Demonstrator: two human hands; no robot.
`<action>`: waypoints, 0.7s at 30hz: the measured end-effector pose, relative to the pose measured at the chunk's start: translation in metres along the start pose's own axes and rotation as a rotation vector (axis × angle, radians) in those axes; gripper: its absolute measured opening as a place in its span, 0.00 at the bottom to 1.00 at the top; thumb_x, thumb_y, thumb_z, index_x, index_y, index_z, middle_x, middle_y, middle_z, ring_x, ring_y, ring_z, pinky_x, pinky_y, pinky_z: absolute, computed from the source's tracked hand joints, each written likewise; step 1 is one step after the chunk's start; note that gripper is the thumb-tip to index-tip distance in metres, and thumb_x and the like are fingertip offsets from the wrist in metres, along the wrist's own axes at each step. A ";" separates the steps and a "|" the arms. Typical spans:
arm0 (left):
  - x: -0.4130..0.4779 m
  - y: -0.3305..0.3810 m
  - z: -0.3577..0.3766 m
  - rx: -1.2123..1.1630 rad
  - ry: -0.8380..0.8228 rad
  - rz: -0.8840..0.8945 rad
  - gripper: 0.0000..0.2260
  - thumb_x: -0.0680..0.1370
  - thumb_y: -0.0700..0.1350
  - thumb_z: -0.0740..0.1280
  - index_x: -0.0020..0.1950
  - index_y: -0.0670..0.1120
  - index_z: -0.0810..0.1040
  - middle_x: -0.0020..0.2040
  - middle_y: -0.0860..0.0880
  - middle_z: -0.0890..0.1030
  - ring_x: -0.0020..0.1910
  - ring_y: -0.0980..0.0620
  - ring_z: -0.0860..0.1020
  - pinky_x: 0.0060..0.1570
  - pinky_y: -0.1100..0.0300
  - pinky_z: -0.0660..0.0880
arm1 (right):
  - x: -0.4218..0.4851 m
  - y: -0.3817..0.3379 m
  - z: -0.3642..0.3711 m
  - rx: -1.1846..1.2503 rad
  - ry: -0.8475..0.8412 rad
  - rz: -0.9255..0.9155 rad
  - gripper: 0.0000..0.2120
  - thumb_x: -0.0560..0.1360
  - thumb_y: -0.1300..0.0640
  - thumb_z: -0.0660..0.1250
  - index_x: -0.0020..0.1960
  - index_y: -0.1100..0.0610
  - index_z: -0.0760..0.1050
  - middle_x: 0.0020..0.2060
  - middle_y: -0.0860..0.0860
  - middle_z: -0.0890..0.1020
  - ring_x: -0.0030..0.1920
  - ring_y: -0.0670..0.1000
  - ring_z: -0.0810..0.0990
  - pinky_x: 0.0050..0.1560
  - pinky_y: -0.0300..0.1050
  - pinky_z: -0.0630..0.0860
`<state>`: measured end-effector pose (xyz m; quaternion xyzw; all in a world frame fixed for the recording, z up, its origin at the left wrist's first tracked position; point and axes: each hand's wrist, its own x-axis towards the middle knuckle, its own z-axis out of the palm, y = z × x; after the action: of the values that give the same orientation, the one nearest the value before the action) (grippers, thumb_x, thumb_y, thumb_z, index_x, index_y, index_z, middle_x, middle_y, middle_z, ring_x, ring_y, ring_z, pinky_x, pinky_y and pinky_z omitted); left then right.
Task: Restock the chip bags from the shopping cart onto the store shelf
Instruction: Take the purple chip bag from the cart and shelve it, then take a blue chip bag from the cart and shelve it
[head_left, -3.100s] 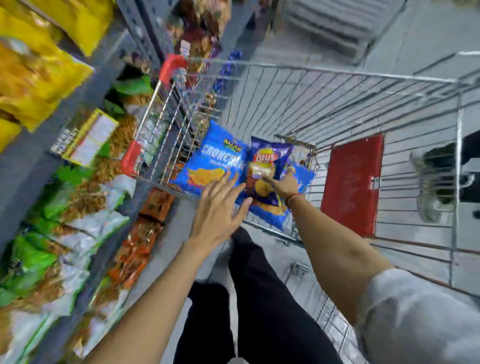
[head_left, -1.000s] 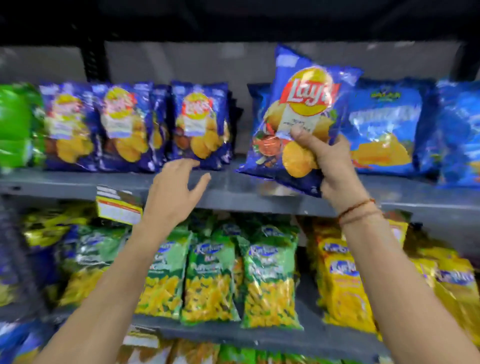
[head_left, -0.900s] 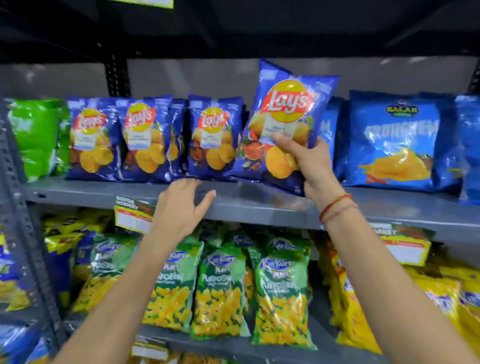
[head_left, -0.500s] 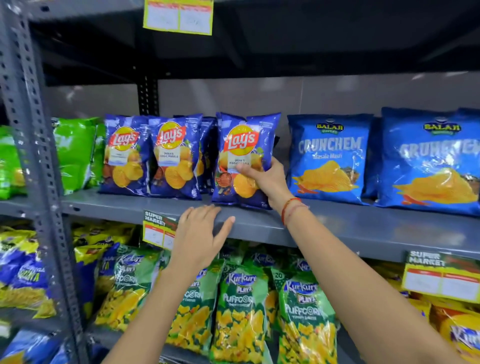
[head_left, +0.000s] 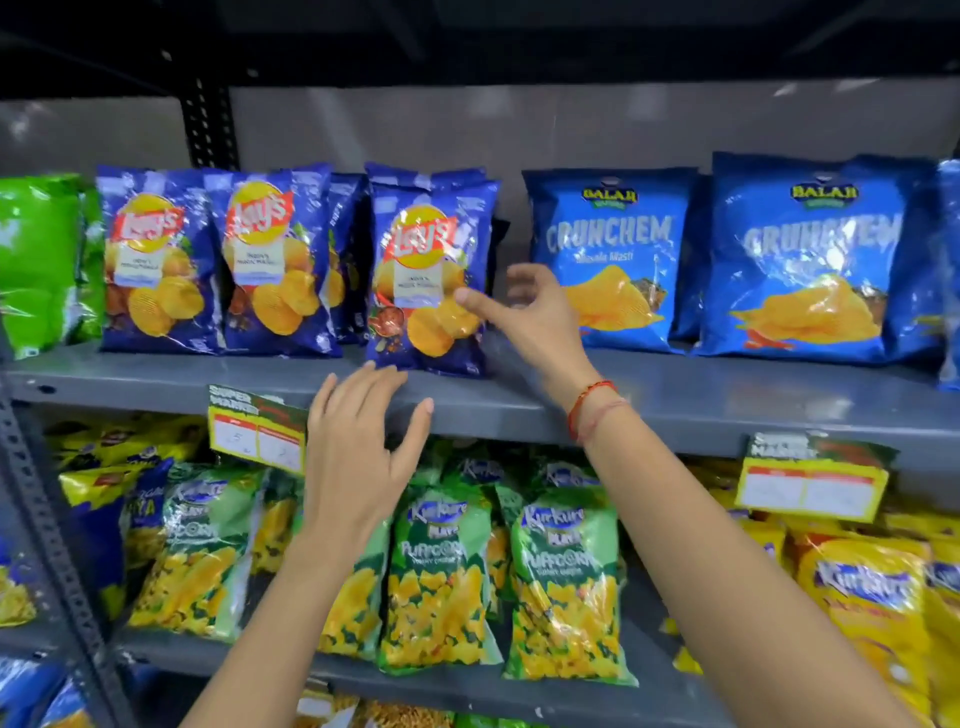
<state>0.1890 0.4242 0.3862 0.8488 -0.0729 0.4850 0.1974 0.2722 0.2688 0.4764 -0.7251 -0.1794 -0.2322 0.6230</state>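
Observation:
A dark blue Lay's chip bag (head_left: 428, 275) stands upright on the grey store shelf (head_left: 701, 400), as the right-most bag in the Lay's row. My right hand (head_left: 524, 317) is just to its right with fingers spread; only the thumb tip still touches the bag's front. My left hand (head_left: 358, 457) hovers open in front of the shelf edge, below the bag, fingertips near the bag's bottom. Two more Lay's bags (head_left: 156, 260) stand to the left. The shopping cart is out of view.
Light blue Crunchem bags (head_left: 602, 254) fill the shelf right of my right hand, green bags (head_left: 36, 260) the far left. Green Kurkure Puffcorn bags (head_left: 441, 571) and yellow Kurkure bags (head_left: 872, 613) line the shelf below. Price tags (head_left: 257, 431) hang from the shelf edge.
My right hand has let go of the Lay's bag, which now stands on the shelf, and has drawn back slightly to the right. My left hand stayed by the shelf edge.

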 end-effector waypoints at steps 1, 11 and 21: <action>-0.008 0.011 0.003 -0.053 0.029 0.028 0.19 0.77 0.54 0.59 0.57 0.42 0.78 0.58 0.44 0.81 0.63 0.46 0.74 0.67 0.51 0.63 | -0.010 -0.002 -0.016 -0.016 0.028 -0.021 0.31 0.63 0.47 0.78 0.61 0.57 0.72 0.50 0.49 0.76 0.50 0.48 0.76 0.54 0.43 0.75; -0.112 0.153 0.091 -0.501 -0.209 0.358 0.14 0.78 0.48 0.62 0.53 0.40 0.80 0.55 0.42 0.82 0.60 0.46 0.76 0.62 0.51 0.69 | -0.178 0.044 -0.221 -0.151 0.501 0.009 0.09 0.68 0.53 0.73 0.46 0.50 0.76 0.43 0.50 0.80 0.40 0.46 0.78 0.44 0.47 0.77; -0.271 0.284 0.210 -0.797 -0.934 0.508 0.14 0.76 0.47 0.62 0.52 0.38 0.79 0.49 0.40 0.82 0.53 0.50 0.73 0.60 0.66 0.63 | -0.421 0.168 -0.371 -0.403 0.915 0.644 0.06 0.72 0.58 0.71 0.44 0.53 0.74 0.37 0.46 0.78 0.33 0.34 0.76 0.36 0.28 0.70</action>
<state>0.1257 0.0622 0.1352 0.7883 -0.5224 0.0333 0.3233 -0.0255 -0.1115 0.1459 -0.6733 0.3841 -0.3498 0.5261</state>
